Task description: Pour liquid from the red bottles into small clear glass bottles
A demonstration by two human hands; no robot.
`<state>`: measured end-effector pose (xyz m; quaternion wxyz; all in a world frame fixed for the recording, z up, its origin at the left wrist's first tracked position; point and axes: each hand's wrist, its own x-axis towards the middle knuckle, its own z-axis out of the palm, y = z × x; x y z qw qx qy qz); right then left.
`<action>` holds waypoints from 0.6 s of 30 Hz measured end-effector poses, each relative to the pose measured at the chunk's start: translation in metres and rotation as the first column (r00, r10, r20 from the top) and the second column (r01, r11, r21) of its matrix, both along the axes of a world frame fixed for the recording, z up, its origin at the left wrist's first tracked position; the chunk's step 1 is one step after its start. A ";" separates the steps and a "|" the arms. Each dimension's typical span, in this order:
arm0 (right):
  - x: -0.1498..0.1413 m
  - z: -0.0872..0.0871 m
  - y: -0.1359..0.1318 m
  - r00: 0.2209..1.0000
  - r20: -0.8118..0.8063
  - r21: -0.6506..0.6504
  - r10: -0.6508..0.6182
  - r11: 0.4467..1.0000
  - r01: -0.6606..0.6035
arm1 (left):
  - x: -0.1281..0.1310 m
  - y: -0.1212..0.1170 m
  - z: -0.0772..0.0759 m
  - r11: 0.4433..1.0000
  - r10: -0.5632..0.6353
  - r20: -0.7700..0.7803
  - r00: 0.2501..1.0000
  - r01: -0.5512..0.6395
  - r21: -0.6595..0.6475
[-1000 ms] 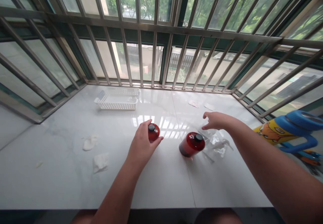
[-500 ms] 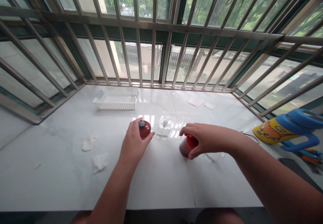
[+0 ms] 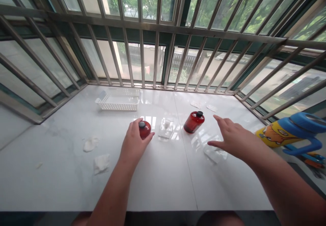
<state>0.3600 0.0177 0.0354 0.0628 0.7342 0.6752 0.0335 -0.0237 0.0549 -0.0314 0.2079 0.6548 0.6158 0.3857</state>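
My left hand [image 3: 134,138] is wrapped around a red bottle with a black cap [image 3: 145,129], left of the middle of the white table. Only the bottle's top and right side show past my fingers. A second red bottle [image 3: 194,122], also black-capped, stands on its own to the right. Beside it my right hand [image 3: 230,137] is apart from it, thumb and fingers spread, holding nothing. Between the two bottles lies a small clear plastic packet [image 3: 166,129] with something whitish on it. Another clear plastic piece [image 3: 215,153] lies below my right hand.
A white perforated basket [image 3: 117,106] stands at the back left. Crumpled white tissues [image 3: 101,164] lie at the left, and flat white pieces [image 3: 196,104] at the back. A blue and yellow water bottle [image 3: 285,129] is at the right. Metal window bars [image 3: 166,27] border the table.
My right hand has let go of the second red bottle and drawn back to the right, opening. That bottle now stands farther back. My left hand has hardly moved.
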 end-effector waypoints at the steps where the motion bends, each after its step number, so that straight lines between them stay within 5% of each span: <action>1: 0.008 -0.007 -0.005 0.999 -0.015 -0.089 -0.050 0.995 0.048 | 0.000 0.000 0.000 1.000 0.001 0.000 1.000 -0.001 -0.003; 5: 0.033 -0.028 -0.005 0.981 -0.172 -0.276 -0.086 0.961 0.035 | 0.001 0.001 0.001 1.000 0.004 0.008 1.000 -0.004 -0.009; 11: 0.039 -0.022 0.008 0.998 0.011 0.006 -0.068 0.998 0.068 | -0.002 0.002 0.003 0.999 -0.035 0.073 0.997 0.036 -0.021; 15: -0.010 -0.018 -0.005 0.981 -0.115 0.338 0.156 0.935 -0.109 | -0.004 0.004 0.004 0.996 -0.077 0.140 0.987 0.082 -0.030; 18: -0.071 -0.028 -0.005 0.856 -0.339 0.437 0.391 0.871 -0.225 | -0.004 0.006 0.002 0.997 -0.079 0.157 0.984 0.082 -0.009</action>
